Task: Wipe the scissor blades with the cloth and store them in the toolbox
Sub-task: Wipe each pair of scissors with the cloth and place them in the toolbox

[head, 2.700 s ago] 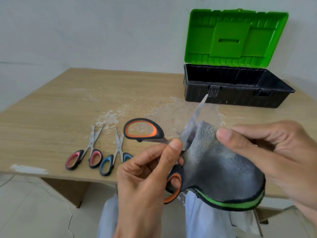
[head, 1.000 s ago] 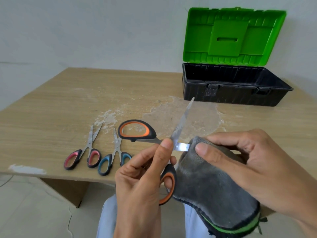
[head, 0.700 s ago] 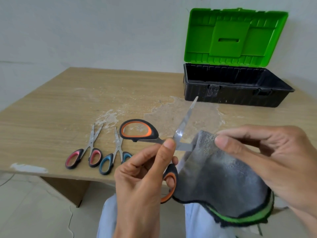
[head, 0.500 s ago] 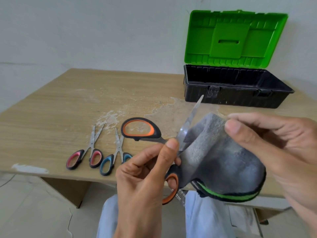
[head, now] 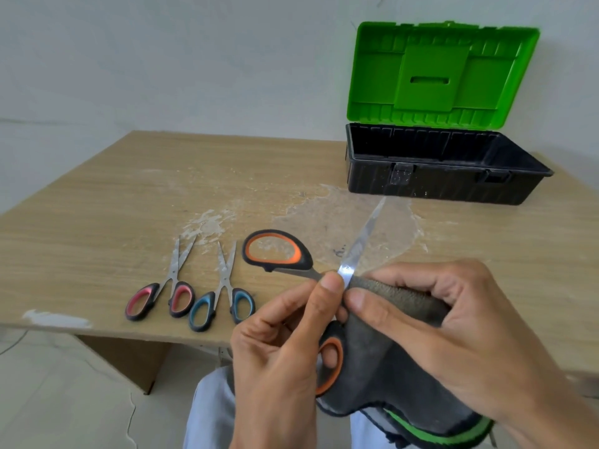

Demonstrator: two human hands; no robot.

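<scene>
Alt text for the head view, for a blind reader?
The left hand holds open orange-handled scissors while the right hand presses a grey cloth against one blade. Pink scissors and blue scissors lie on the wooden table with an open green-lidded black toolbox.

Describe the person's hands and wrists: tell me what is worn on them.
The left hand and the right hand are both bare, with no gloves, rings or watch showing. The fingernails are short. No sleeve or cuff shows at either wrist before the frame edge.

A plain indoor work corner was suggested by a scuffed worktop [head: 97, 222], white wall [head: 162, 59], tiled floor [head: 64, 400] and toolbox [head: 437, 186].
</scene>
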